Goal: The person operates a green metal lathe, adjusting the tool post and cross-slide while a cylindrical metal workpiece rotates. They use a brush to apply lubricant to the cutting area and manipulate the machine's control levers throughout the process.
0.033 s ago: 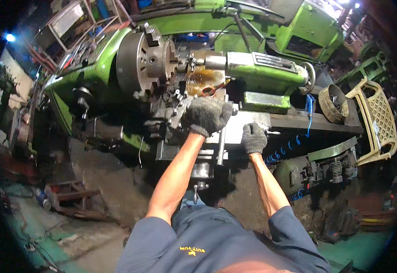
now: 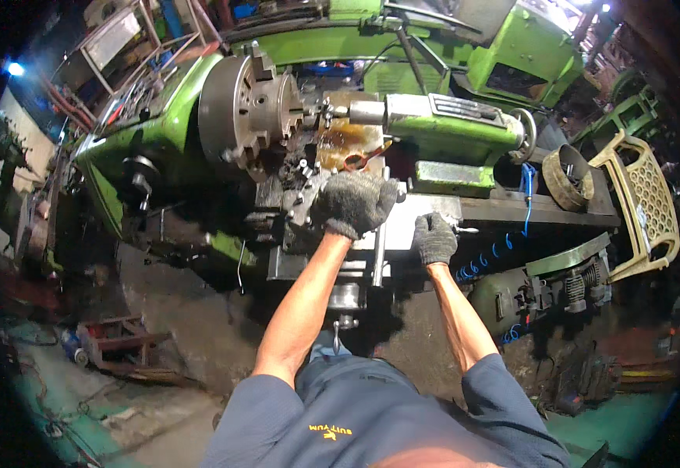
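My left hand (image 2: 353, 204), in a dark grey knit glove, is closed over the top of the lathe's carriage (image 2: 299, 210), beside an upright-looking steel bar (image 2: 380, 234). What its fingers grip is hidden beneath the glove. My right hand (image 2: 436, 240), gloved the same way, makes a fist at the right edge of a bright metal plate (image 2: 406, 218). A small lever (image 2: 466, 230) pokes out beside it; whether the fist holds that lever is unclear. Behind the left hand are a ring-ended tool (image 2: 355, 161) and a wet, brownish plate (image 2: 341, 140).
A large chuck (image 2: 227, 105) with stepped jaws stands left, facing the green tailstock (image 2: 449, 121) and its handwheel (image 2: 524, 134). A round metal tub (image 2: 566, 179) and a beige plastic chair (image 2: 640, 203) are at right. Below the carriage hangs a crank handle (image 2: 337, 335).
The whole picture has shifted very slightly. Both hands keep their places on the carriage.
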A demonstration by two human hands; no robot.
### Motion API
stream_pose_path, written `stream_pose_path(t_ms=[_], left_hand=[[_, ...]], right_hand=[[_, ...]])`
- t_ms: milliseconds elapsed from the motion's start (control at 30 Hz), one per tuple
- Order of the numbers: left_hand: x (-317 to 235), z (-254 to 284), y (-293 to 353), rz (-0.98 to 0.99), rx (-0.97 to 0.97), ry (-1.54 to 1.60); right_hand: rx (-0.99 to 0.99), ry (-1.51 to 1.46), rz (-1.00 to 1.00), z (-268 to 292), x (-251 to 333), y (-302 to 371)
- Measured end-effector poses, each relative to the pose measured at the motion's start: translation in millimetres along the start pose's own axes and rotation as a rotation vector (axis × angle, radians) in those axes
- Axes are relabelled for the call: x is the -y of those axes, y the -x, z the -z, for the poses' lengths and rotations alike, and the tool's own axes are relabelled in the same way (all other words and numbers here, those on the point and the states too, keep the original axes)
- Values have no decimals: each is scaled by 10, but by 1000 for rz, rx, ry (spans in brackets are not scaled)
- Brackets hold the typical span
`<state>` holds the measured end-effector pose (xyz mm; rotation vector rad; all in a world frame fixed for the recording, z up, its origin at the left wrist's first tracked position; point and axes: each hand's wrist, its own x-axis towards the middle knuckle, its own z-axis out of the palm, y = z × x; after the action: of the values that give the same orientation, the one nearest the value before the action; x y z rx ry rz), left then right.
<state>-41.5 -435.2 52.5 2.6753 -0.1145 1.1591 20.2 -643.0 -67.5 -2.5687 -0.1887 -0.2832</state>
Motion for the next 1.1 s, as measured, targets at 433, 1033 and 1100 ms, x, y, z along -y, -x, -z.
stream_pose_path(t_ms=[433,1033,1100], left_hand=[[-225,60,-234,76,284,267],[-271,-186,-143,17,101,207],[-272,-179,-142,37,109,218]], right_hand=[[91,258,-116,84,337,-59],[45,269,-121,21,293,-46],[38,261,-129,26,285,-52]])
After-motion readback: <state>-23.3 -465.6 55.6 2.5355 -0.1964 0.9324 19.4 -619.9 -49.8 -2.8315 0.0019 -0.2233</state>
